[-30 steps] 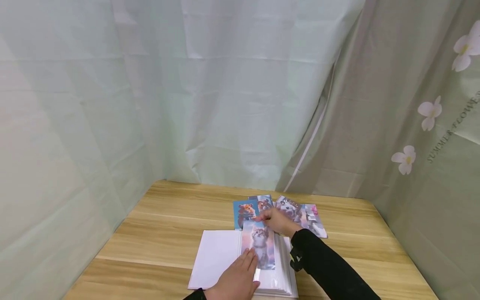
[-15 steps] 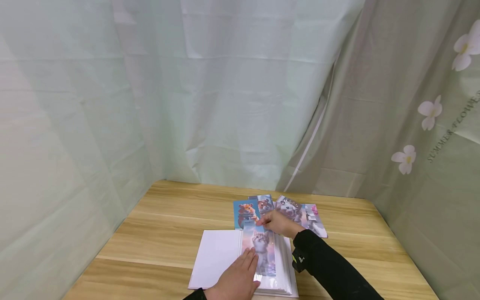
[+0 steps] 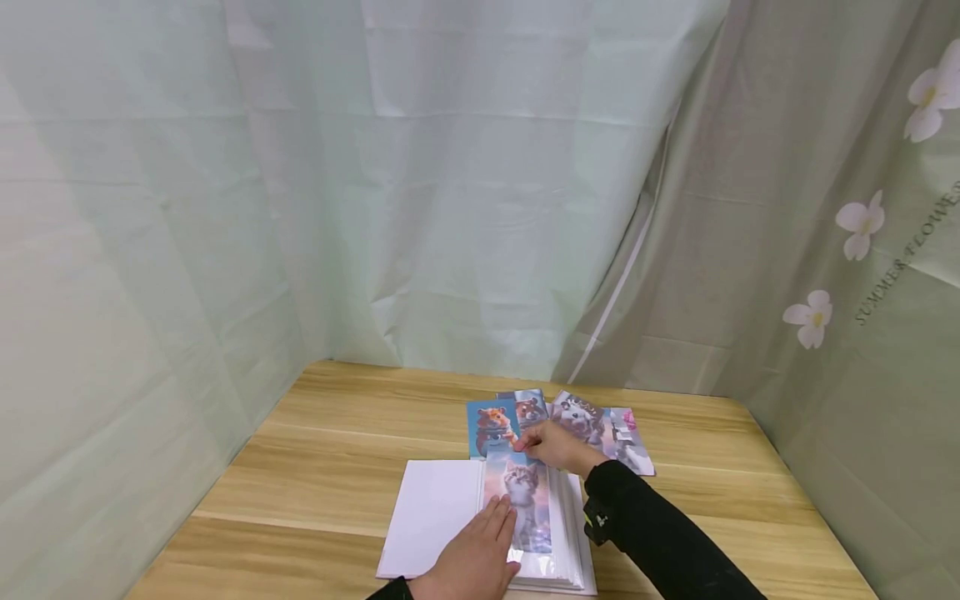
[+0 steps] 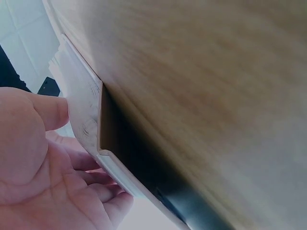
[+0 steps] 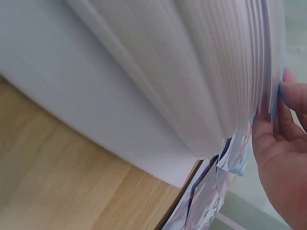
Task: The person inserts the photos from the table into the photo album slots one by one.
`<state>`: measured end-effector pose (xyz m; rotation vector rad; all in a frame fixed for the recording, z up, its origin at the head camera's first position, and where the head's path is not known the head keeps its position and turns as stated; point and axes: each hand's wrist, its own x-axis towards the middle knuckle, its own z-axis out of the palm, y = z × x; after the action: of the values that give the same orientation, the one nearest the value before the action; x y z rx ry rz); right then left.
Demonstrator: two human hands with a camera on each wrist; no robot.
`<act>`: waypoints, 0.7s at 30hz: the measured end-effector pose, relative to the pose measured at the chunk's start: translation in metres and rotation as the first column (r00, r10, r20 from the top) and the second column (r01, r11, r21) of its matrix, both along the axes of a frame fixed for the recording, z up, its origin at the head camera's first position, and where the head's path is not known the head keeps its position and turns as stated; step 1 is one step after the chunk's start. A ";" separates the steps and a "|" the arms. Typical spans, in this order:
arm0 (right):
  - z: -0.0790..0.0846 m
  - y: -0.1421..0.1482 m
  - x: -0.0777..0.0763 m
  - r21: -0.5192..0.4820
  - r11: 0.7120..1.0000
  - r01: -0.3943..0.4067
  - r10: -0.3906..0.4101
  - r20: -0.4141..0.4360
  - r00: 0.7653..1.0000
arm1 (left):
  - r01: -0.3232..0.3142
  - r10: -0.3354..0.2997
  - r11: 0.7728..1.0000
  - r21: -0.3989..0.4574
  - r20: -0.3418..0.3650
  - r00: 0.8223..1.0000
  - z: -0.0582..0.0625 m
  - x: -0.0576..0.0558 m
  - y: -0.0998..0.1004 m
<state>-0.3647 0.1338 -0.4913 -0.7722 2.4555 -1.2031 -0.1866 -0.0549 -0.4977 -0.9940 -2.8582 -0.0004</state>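
A photo album lies open on the table, its white inside cover to the left and a thick stack of pages to the right. A kitten picture card sits along the top page, mostly within its clear sleeve. My left hand rests on the page with straight fingers over the card's lower left edge; the left wrist view has the thumb touching the page stack. At the top of the page, my right hand pinches the card's upper end between thumb and fingers. Its fingertips are beside the page edges in the right wrist view.
Behind the album lie several animal picture cards: a hamster card, another one partly under it, a grey furry animal card and a pinkish card. Pale curtains hang around the wooden table.
The kitten card has slid slightly down the page toward the left hand, the right hand following it a little. Over the last half second almost nothing has moved.
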 end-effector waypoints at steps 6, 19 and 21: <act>-0.001 -0.003 -0.001 0.024 1.000 -0.007 0.008 -0.077 0.997 | 0.012 -0.012 1.000 0.005 -0.038 0.999 -0.001 0.000 -0.001; 0.001 -0.006 -0.001 0.061 0.997 -0.049 0.057 -0.135 0.989 | 0.002 -0.002 0.997 0.075 0.011 1.000 0.000 0.001 -0.003; 0.002 -0.006 -0.001 0.060 0.996 -0.061 0.069 -0.130 0.989 | -0.005 0.003 0.997 0.078 0.035 0.999 0.000 0.000 -0.003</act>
<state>-0.3654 0.1275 -0.4894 -0.9361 2.5355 -1.0881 -0.1864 -0.0580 -0.4977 -0.9827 -2.8665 -0.1294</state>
